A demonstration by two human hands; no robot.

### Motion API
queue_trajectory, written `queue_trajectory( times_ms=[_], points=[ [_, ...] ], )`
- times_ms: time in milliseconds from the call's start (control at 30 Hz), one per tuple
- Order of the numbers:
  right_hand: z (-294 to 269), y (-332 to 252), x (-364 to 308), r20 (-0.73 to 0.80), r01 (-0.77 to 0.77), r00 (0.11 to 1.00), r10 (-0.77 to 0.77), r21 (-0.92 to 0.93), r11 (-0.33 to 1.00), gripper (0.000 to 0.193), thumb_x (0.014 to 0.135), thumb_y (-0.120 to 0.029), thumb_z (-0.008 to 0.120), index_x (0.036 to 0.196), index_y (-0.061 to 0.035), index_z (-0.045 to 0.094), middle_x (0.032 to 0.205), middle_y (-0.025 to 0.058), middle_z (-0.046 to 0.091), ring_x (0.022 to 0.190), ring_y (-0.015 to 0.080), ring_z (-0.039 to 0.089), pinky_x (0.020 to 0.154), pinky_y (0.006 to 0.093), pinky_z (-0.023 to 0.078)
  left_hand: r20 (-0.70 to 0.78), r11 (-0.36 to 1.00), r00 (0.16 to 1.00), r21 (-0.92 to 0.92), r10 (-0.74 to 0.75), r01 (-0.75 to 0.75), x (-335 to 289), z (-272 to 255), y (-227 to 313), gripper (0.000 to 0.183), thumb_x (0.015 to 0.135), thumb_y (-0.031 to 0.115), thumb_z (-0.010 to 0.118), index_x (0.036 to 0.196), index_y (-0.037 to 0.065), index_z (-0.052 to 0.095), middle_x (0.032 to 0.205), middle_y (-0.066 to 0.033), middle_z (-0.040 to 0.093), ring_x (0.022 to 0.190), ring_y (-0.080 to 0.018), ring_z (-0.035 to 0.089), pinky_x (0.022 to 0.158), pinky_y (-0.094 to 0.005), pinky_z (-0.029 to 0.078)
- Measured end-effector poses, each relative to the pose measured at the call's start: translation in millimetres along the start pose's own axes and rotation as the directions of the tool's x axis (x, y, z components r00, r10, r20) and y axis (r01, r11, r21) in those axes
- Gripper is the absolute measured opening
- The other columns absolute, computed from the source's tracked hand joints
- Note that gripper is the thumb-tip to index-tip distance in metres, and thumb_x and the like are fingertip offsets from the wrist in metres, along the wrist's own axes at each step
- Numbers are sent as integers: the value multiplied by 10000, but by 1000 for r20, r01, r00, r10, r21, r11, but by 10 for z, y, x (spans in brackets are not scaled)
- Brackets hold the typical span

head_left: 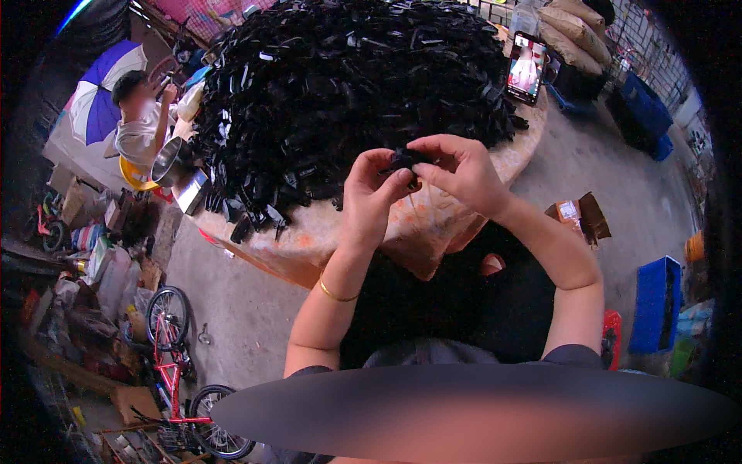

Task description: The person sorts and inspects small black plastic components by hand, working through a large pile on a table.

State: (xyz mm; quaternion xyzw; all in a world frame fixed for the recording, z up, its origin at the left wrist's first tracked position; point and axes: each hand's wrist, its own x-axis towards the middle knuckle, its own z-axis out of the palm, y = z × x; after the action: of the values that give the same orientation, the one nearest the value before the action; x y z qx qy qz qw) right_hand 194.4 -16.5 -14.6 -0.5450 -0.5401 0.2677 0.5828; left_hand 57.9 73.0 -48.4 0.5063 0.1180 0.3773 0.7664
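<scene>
A big heap of small, glossy black plastic pieces [348, 85] covers most of a table with an orange-patterned cloth [305, 240]. Over the heap's near edge, my left hand [369, 193] and my right hand [468, 174] meet at the fingertips. Between them they pinch a small black plastic piece [403, 159]; its exact shape is partly hidden by the fingers. Both thumbs press on it from the near side. A gold-coloured bangle [337, 293] circles my left wrist.
A phone [527, 68] stands upright at the table's right edge. A metal bowl [171, 161] is at the left edge, near a seated person [141, 124] and an umbrella [100, 89]. On the floor are a red bicycle [168, 363], a cardboard box [591, 216] and a blue crate [655, 305].
</scene>
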Motion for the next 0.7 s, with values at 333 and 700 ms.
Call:
queue_trajectory(
  times_ms=[333,700],
  points=[
    [-2,55,-230,-119,143,978,-170,-206,968,243,734,-66,629,965,6,616,860,120,627,715,158,623,613,260,511,-13,956,989,259,149,-141,-83,141,-31,291,767,-19,629,1054,-15,584,947,-70,613,855,-118,575,766,-222,472],
    [61,17,-234,-97,217,954,-285,-435,874,281,718,-58,673,980,-20,580,857,95,587,724,169,583,588,256,486,-5,977,989,154,150,-147,-92,177,-58,258,827,16,561,1082,-22,575,1025,-88,609,914,-127,565,824,-237,447]
  ],
)
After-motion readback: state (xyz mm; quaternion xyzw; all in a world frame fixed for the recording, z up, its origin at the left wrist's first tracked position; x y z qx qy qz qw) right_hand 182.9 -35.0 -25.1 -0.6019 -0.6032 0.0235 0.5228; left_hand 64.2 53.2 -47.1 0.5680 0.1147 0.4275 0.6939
